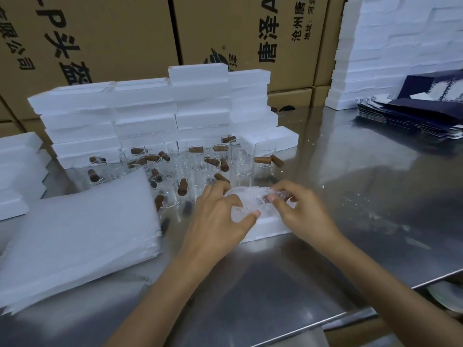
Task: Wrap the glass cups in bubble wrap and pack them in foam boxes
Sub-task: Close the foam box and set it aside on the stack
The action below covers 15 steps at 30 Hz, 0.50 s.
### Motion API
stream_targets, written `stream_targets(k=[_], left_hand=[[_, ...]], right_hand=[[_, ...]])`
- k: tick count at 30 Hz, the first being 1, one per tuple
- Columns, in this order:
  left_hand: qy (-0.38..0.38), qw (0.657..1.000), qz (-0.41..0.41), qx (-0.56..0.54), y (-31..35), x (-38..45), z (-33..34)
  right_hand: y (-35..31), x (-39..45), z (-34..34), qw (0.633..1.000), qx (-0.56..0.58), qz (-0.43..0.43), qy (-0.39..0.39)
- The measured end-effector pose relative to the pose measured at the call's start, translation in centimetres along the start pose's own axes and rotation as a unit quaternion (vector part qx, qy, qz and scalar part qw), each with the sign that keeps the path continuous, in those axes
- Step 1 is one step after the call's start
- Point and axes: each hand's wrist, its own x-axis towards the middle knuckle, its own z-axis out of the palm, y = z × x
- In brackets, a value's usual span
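A glass cup wrapped in bubble wrap point(250, 199) lies on its side over an open white foam box point(265, 227) at the table's middle. My left hand point(220, 216) grips the cup's open end with thumb and curled fingers. My right hand point(298, 209) pinches the wrap at the other end, where a brown handle shows through. Behind them stand several bare glass cups with brown wooden handles point(195, 161). A stack of bubble-wrap sheets point(82, 236) lies to the left.
Stacked white foam boxes point(155, 111) form a wall behind the cups, with more foam point(17, 176) at the far left and a tall stack point(390, 51) at back right. Dark blue flat cartons point(413, 113) lie at right. Brown cardboard boxes point(100, 38) line the back. The steel table's edge point(350, 314) runs at lower right.
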Motion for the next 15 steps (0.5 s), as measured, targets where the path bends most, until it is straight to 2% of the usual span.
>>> stream_targets(k=[4,6,8,9,11,15], left_hand=[[-0.013,0.998,-0.012,-0.053,0.1,-0.2,0.1],[-0.03,0.998,-0.02,-0.053,0.1,-0.1,0.0],[-0.024,0.998,-0.029,-0.058,0.2,0.2,0.0],[-0.014,0.997,-0.029,-0.063,0.2,0.3,0.0],[-0.012,0.996,-0.025,-0.083,0.1,0.7,0.3],[-0.019,0.985,-0.046,-0.168,-0.5,1.3,1.0]], right_hand=[[-0.4,0.4,-0.3,0.999,-0.033,0.012,-0.016],[-0.5,1.4,-1.1,0.998,0.035,0.047,-0.02],[0.0,3.4,-2.2,0.988,0.122,0.083,0.043],[0.6,4.7,-2.7,0.986,0.116,0.095,0.072],[2.4,7.8,-3.3,0.993,0.017,0.105,0.06],[6.9,14.7,-3.4,0.979,-0.158,0.101,-0.08]])
